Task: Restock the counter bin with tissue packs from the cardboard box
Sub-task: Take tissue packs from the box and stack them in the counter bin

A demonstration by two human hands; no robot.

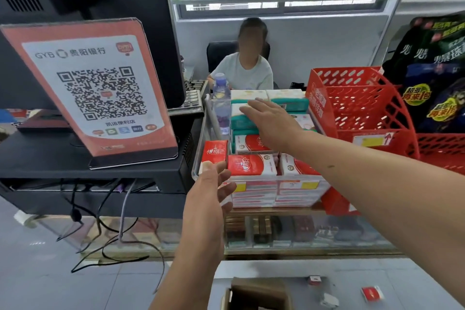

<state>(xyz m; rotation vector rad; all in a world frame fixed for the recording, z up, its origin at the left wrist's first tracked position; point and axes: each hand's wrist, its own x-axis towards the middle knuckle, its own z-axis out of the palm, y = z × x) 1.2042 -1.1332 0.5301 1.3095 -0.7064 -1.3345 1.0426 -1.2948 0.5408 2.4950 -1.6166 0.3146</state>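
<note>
Reaching: right hand [271, 123] flat over bin [297, 178] | left hand [208, 191] touching red pack [215, 150], grip unclear | cardboard box [259, 292] cropped below

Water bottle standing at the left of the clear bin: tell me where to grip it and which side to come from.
Grip the water bottle round its shoulder, just under the cap, coming down from above. It stands upright; the teal packs crowd its right side and the bin wall its left, so only the top looks free for fingers.
</note>
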